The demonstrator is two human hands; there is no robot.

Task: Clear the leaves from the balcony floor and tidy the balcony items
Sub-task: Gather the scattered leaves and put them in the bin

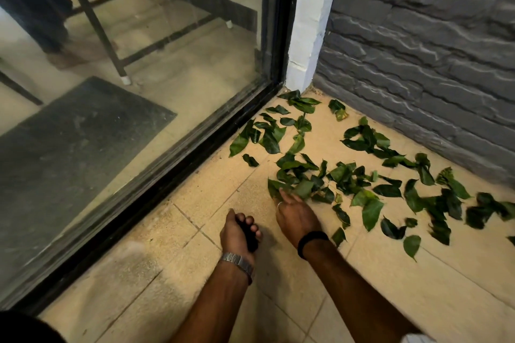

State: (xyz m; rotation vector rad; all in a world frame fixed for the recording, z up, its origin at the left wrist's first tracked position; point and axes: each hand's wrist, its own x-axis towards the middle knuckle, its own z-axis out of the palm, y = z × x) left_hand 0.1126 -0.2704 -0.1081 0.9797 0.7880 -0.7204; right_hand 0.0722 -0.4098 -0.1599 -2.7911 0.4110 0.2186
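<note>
step: gathering leaves point(345, 175) scattered mid-right of frame | right hand point(296, 216) fingers spread, tips on nearest clump | left hand point(239, 234) curled round a dark object | tip: rake clumps together first, grab handfuls, then check the glass door point(139, 78) corner

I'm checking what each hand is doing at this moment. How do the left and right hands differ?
The left hand is curled round a small dark object; the right hand reaches forward, fingers in the leaves. The left wrist wears a metal watch, the right a black band. The right hand also shows a ring. Both are low over the tiled floor.
</note>
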